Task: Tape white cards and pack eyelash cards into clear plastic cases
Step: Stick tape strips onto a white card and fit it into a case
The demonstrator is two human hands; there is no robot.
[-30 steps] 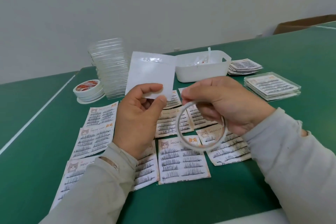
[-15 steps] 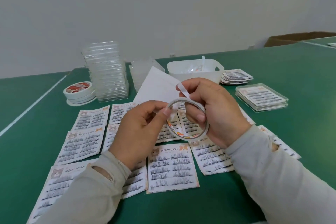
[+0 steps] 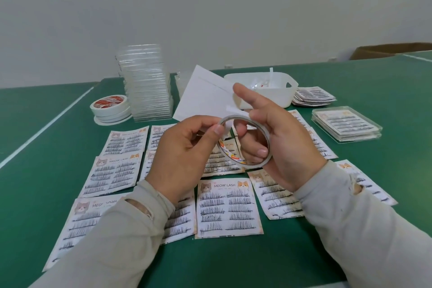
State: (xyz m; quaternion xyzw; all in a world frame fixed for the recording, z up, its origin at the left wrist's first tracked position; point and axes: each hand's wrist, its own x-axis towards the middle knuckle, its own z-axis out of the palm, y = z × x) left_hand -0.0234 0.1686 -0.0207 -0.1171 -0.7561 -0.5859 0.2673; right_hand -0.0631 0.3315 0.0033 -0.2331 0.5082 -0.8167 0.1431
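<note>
My right hand (image 3: 282,140) grips a thin roll of double-sided tape (image 3: 230,155), with fingers through its hole and the index finger raised against the edge of the white card (image 3: 205,98). A short strip of tape runs from the roll toward that card. My left hand (image 3: 187,154) pinches the card's lower edge by the roll, between thumb and fingers. The card tilts up behind both hands, its lower part hidden. Several eyelash cards (image 3: 228,208) lie face up on the green table (image 3: 35,170). A tall stack of clear plastic cases (image 3: 146,84) stands at the back left.
Spare tape rolls (image 3: 109,107) are stacked left of the cases. A white basket (image 3: 278,93) sits at the back, with a pile of eyelash cards (image 3: 313,97) beside it and filled clear cases (image 3: 346,124) at the right. A cardboard box (image 3: 385,50) is far right.
The tape roll has risen from below my right hand to between both hands. The white card has tipped from facing me to slanting right. My view has dropped toward the table.
</note>
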